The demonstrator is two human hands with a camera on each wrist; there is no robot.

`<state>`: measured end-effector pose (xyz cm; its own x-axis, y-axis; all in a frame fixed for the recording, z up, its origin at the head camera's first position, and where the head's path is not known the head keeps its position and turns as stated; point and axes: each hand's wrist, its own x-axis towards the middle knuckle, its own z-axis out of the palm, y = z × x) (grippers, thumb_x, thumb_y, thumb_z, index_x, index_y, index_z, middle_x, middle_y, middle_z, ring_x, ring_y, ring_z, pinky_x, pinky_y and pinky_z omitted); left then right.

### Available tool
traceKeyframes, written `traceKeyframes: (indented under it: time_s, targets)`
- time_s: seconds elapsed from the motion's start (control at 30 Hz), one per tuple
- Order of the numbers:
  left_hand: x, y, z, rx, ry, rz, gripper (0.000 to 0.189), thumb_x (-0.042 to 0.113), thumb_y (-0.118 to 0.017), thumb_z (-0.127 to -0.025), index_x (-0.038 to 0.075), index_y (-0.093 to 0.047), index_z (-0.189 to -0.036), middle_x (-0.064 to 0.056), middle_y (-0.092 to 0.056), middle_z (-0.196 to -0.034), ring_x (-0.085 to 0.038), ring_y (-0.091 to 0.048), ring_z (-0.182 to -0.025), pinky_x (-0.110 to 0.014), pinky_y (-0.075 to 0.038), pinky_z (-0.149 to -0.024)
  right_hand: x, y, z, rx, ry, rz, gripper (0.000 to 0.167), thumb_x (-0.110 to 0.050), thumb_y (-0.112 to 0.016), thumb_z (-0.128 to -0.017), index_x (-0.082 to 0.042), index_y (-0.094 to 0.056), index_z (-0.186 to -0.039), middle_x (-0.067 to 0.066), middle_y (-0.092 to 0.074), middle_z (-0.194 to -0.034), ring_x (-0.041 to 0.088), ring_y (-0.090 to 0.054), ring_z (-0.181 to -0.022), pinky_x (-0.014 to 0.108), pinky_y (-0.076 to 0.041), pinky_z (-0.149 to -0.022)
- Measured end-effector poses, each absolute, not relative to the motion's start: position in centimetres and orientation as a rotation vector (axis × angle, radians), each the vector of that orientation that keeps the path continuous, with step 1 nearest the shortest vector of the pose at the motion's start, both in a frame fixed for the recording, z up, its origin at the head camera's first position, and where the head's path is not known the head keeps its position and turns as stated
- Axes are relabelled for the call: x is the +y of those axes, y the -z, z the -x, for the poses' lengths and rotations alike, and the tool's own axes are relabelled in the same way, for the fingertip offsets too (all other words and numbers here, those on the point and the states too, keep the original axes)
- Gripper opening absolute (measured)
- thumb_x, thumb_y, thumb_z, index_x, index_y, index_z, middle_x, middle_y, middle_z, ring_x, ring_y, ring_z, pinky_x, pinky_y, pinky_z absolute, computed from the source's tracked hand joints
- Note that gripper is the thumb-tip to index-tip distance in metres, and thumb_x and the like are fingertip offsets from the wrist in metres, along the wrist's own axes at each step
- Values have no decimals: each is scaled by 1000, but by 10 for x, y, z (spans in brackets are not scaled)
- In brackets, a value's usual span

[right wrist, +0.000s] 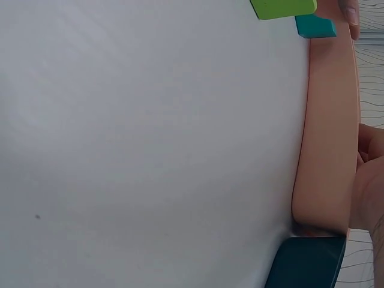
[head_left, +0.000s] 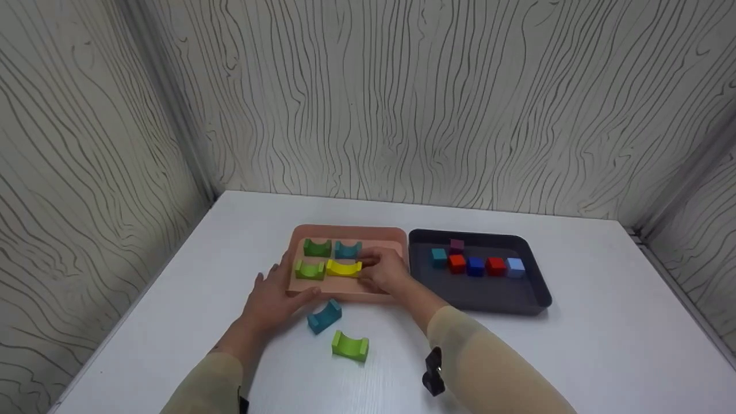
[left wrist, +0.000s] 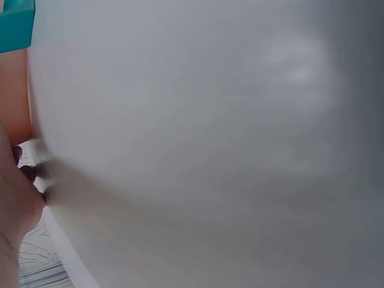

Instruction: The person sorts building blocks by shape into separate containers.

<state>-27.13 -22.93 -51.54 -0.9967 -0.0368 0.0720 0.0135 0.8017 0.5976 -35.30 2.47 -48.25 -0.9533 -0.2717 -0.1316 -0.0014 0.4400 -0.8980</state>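
The right hand (head_left: 386,271) reaches over the front wall into the pink tray (head_left: 348,298), its thumb and fingers pinching the right end of a yellow arch-shaped block (head_left: 344,268). Beside that block in the tray are a light green arch block (head_left: 310,270), a dark green one (head_left: 317,248) and a blue one (head_left: 348,249). With thumb and fingers spread, the left hand (head_left: 270,302) rests against the tray's left side and front corner. On the table in front lie a teal arch block (head_left: 325,316) and a lime green one (head_left: 350,346).
A dark tray (head_left: 489,302) stands right beside the pink one. It holds several small cubes, among them a teal cube (head_left: 439,258), a blue cube (head_left: 475,266) and a light blue cube (head_left: 515,267). Wood-patterned panels (head_left: 402,103) enclose the white table (head_left: 604,322) behind and at the sides.
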Motion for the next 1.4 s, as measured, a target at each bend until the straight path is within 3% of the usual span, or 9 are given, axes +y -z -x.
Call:
traceKeyframes:
  time_s: [0.3, 0.67, 1.0, 1.27, 1.4]
  targets:
    - [-230, 516, 273, -2891, 976, -6, 114, 72, -70, -90, 25, -8, -173, -6, -34, -172, -42, -25, -158, -68, -2, -126, 25, 480, 352, 2451, 1506, 255, 36, 1, -73, -98, -11, -72, -132, 4, -72, -123, 23, -64, -112, 33, -57, -100]
    - [-231, 517, 273, -2904, 982, -20, 116, 74, -70, -89, 24, -8, -173, -7, -34, -171, -41, -25, -159, -67, -2, -127, 25, 479, 350, 2425, 1512, 222, 36, 1, -72, -98, -13, -72, -132, 3, -72, -123, 23, -65, -109, 31, -60, -95]
    - [-231, 518, 275, -2890, 951, -7, 114, 74, -69, -89, 20, -12, -173, -9, -37, -170, -42, -28, -157, -67, -4, -127, 24, 482, 351, 2468, 1489, 293, 38, 2, -73, -96, -10, -72, -132, 4, -73, -124, 22, -66, -112, 33, -58, -98]
    - [-232, 521, 275, -2900, 962, -29, 117, 76, -70, -87, 24, -10, -173, -8, -35, -171, -41, -26, -158, -66, -3, -127, 25, 482, 349, 2396, 1535, 256, 41, 3, -74, -95, -10, -71, -133, 5, -71, -125, 24, -65, -110, 31, -61, -89]
    - [-232, 522, 275, -2899, 989, -29, 118, 78, -70, -86, 26, -9, -173, -6, -33, -172, -42, -24, -159, -66, -1, -127, 26, 482, 350, 2387, 1573, 251, 42, -1, -75, -96, -12, -70, -136, 4, -70, -130, 23, -64, -116, 33, -59, -97]
